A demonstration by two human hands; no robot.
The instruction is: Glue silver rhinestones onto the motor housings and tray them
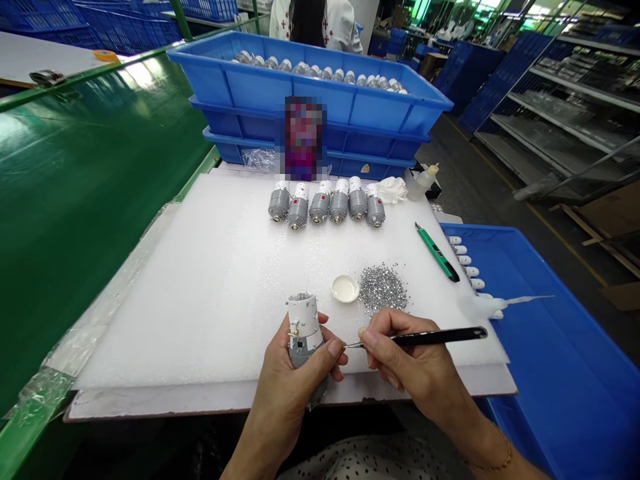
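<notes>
My left hand (295,373) is wrapped round a white and grey capsule-shaped model (303,320), held upright near the front edge of the foam sheet. My right hand (410,360) pinches black tweezers (440,336). Their thin tip meets my left thumb and fingertips, right of the model; whether a small part sits there is too small to tell. Just beyond my hands are a small white dish (345,289) and a pile of tiny silvery parts (383,288). Several similar models (319,208) stand in a row farther back.
Stacked blue crates (320,100) close off the back. A green knife (436,252), a squeeze bottle (424,181) and a blue tray (560,347) with more models lie right. The green conveyor (100,147) runs left. A person (315,23) is behind the crates.
</notes>
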